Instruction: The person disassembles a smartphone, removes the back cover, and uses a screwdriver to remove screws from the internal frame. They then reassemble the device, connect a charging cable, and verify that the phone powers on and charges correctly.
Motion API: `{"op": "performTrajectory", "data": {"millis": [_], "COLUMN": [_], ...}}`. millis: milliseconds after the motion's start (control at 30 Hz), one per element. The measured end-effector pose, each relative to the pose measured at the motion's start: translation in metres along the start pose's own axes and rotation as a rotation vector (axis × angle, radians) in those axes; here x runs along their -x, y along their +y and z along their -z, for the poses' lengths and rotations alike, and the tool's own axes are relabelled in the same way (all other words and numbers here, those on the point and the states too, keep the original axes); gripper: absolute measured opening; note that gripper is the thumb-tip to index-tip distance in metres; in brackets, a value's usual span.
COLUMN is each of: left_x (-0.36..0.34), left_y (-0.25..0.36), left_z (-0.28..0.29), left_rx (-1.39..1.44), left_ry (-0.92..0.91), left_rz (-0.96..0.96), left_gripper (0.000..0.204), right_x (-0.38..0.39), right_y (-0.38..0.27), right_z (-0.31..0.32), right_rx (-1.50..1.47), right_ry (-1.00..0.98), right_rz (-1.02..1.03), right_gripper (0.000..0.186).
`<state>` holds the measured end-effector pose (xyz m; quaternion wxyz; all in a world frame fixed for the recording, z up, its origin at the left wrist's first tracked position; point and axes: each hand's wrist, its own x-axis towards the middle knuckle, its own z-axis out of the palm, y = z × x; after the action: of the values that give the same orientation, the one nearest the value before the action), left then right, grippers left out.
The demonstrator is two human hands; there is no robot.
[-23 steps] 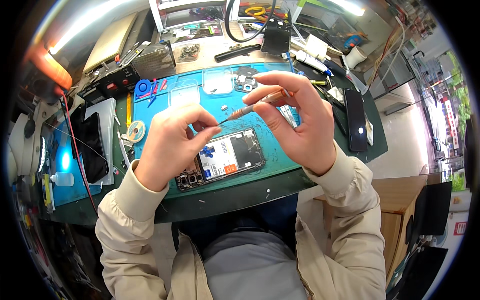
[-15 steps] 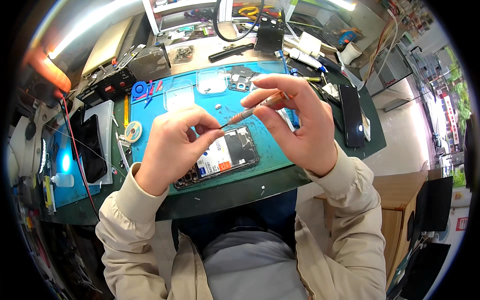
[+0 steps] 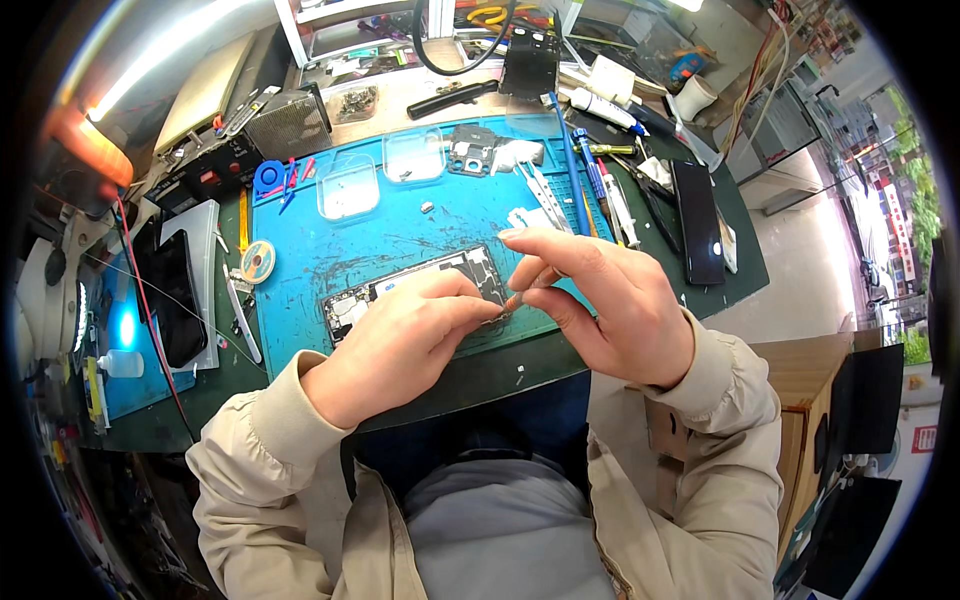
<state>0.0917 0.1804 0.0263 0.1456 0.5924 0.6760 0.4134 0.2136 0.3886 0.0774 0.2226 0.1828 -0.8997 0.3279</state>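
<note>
An opened phone (image 3: 484,268) lies on the blue mat, its inner parts bare. My left hand (image 3: 395,345) covers much of the phone, thumb and fingertips pinched at its lower right corner; whatever they pinch is too small or hidden. From the right, my right hand (image 3: 630,310) grips a small copper-coloured screwdriver (image 3: 517,298), its tip down beside my left fingertips at that corner. The fingers hide most of the screwdriver.
Beyond the phone are clear plastic trays (image 3: 347,188) and a dark phone part (image 3: 470,150). Tweezers (image 3: 543,198) and several pen-like tools lie to the right, near a black phone (image 3: 697,222). A solder-like spool (image 3: 257,262) sits left.
Both hands have come down to the phone's lower right corner, the left moving right and the screwdriver tip lowering with them. The phone now lies further left and at a slightly different angle.
</note>
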Motion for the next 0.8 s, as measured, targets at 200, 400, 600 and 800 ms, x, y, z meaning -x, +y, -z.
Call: {"op": "performTrajectory", "data": {"millis": [200, 400, 600, 800], "left_x": [-0.001, 0.0, -0.004, -0.002], "left_y": [-0.002, -0.004, 0.002, -0.003], "left_z": [0.0, -0.004, 0.01, 0.03], "left_rx": [0.009, 0.024, 0.055, 0.002], "left_ry": [0.004, 0.067, 0.092, 0.152], "left_rz": [-0.001, -0.051, 0.053, 0.162], "left_gripper": [0.023, 0.024, 0.023, 0.018], "right_x": [0.0, -0.005, -0.004, -0.002], "right_y": [0.004, 0.006, 0.003, -0.004], "right_z": [-0.004, -0.003, -0.01, 0.002], "right_rx": [0.023, 0.047, 0.055, 0.096], "right_ry": [-0.02, -0.116, -0.013, -0.166], "right_rz": [0.003, 0.107, 0.038, -0.073], "right_gripper": [0.049, 0.049, 0.054, 0.059]}}
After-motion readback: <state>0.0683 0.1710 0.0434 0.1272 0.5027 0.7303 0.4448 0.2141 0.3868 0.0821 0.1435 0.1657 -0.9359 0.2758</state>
